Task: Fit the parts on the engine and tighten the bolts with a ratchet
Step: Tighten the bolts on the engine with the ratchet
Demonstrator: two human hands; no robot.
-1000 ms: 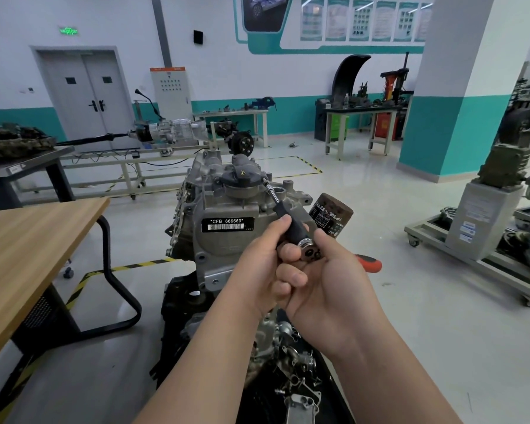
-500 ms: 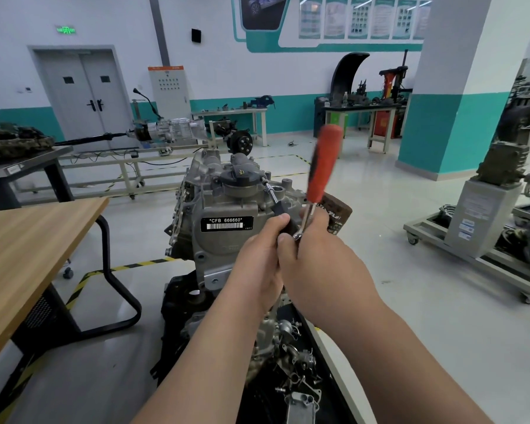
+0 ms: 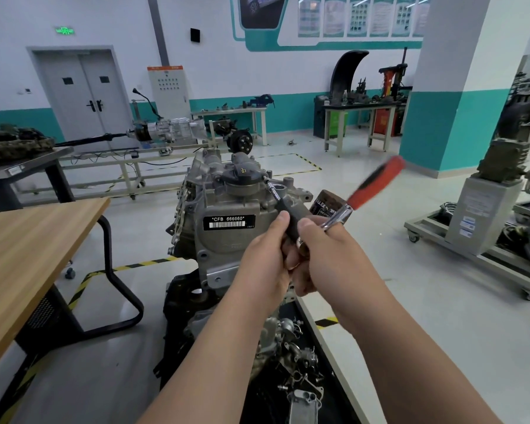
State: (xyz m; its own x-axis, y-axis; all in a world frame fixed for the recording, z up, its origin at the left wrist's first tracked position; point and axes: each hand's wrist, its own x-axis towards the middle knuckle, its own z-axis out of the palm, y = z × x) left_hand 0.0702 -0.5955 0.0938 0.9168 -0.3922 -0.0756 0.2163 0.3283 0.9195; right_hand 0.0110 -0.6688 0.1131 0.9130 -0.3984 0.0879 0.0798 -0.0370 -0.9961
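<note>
1. The left hand is closed around a black bar. Its thumb and fingers wrap the thick part of the bar.
2. The right hand is closed too. It grips the shiny metal end of the ratchet, right where the ratchet joins the bar.
3. The 2 hands touch each other, just in front of the engine.
4. The ratchet's red and black handle sticks up and out to the right. It looks smeared, so I think it is in the middle of a swing.
5. The thin silver tip of the bar reaches the top of the engine, just beside the round black cap. The bolt under the tip is hidden, so I cannot see how far in it is.
6. A brown can sticks out of the engine's right side, behind the right hand.
7. A wooden counter stands well to the left. Small metal parts lie below the arms.
8. I think this is the tightening step, with 1 bolt on top being turned.
9. Next, the left hand should keep the bar straight on the bolt. The right hand should swing the handle back and forth until the bolt feels snug.
10. If the bar tips over, the tip could slip off the bolt.
</note>
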